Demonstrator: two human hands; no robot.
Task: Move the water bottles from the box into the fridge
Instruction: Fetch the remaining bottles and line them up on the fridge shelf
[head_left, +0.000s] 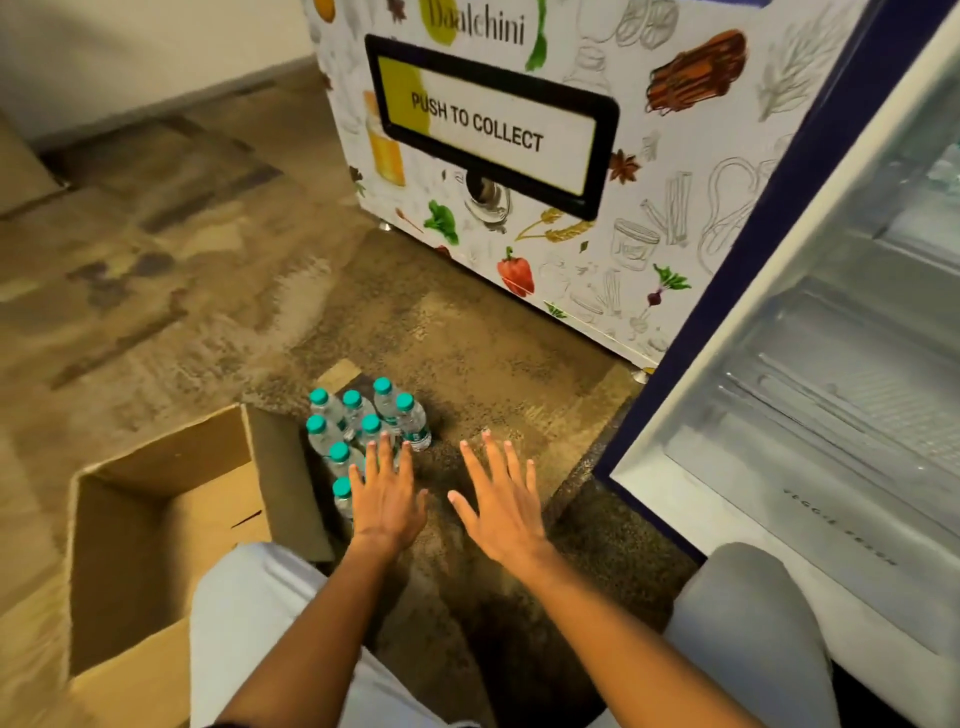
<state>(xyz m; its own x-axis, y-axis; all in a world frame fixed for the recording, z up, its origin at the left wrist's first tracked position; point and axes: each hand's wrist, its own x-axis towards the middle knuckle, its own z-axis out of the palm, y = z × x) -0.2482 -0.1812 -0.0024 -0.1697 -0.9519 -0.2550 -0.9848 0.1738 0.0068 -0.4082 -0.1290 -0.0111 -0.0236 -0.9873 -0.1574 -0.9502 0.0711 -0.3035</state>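
Both hands reach out flat with fingers spread, holding nothing: the left hand (387, 499) over a cluster of clear plastic water bottles with teal caps (363, 431) standing on the carpeted floor (156, 291) beside an open brown cardboard box (171, 525), the right hand (501, 501) nearer the open white fridge (831, 395).

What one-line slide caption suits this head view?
Open hands, left hand and right hand, reach toward water bottles standing between box and open fridge.
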